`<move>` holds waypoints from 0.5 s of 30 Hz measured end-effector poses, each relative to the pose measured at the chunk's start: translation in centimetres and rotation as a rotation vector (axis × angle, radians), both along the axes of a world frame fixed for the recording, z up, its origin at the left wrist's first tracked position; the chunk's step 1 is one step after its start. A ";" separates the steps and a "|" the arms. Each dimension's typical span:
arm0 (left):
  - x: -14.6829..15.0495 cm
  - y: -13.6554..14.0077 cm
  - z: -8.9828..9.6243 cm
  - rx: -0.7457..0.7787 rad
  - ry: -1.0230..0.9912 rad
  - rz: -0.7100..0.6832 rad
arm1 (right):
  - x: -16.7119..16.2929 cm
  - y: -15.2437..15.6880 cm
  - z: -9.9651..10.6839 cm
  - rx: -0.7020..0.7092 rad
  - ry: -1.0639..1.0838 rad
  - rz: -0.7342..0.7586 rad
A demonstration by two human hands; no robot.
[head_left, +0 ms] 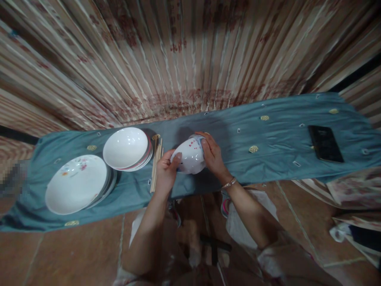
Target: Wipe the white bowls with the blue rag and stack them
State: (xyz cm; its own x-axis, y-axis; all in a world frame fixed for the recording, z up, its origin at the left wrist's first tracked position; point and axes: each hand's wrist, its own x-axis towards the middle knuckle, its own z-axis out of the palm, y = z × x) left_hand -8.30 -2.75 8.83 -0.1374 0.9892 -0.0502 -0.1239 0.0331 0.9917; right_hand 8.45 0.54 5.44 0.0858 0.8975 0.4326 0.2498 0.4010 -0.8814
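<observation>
Between my two hands a white bowl (190, 157) with small red marks and a bluish rim is tilted on its side above the cloth. My left hand (168, 169) is closed on its left side, thumb lying on the outer wall. On the opposite side, my right hand (212, 153) grips the bowl near the rim, fingers wrapped over it. Whether anything sits inside the bowl is hidden. Just left of my left hand lies a bundle of wooden chopsticks (154, 174).
At left are a stack of white bowls (126, 149) and a stack of larger flower-patterned plates (79, 184). A black phone (325, 143) lies at the right on the teal tablecloth (279, 139). A pleated curtain (193, 59) hangs behind the table.
</observation>
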 end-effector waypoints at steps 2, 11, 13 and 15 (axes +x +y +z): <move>-0.2 0.0 -0.3 -0.003 -0.010 0.008 | -0.2 0.1 -0.8 -0.080 0.074 -0.020; -1.0 0.1 -1.0 -0.019 -0.048 0.021 | -0.6 0.4 -5.0 -0.391 0.299 -0.115; -0.9 0.1 -0.8 -0.029 -0.101 0.042 | -0.6 0.4 -5.9 -0.443 0.321 -0.150; -0.8 0.1 -0.4 -0.049 -0.152 0.057 | -0.5 0.5 -6.5 -0.446 0.327 -0.140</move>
